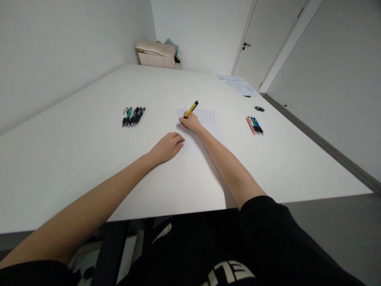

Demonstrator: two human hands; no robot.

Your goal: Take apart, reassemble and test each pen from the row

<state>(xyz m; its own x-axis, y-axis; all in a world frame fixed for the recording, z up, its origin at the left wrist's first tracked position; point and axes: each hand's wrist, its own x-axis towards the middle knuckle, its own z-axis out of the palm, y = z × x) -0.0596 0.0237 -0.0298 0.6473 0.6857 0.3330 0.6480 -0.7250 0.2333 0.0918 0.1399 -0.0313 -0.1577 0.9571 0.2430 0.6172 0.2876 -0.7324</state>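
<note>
A yellow and black pen point(191, 109) is gripped in my right hand point(190, 120), its tip down at the left side of a white sheet of paper point(208, 116). Rows of small print cover the sheet's upper part; they are too small to read. My left hand point(169, 147) lies on the lower left of the paper, fingers stretched toward the right, holding nothing. My right hand and forearm hide part of the sheet.
On the white table point(89, 159), a group of several pens point(133, 116) lies to the left. More pens point(255, 125) lie at the right, near a round cable hole point(259, 109). Printed papers point(238, 84) rest at the far right. Behind the table stands a box with cushions point(156, 48).
</note>
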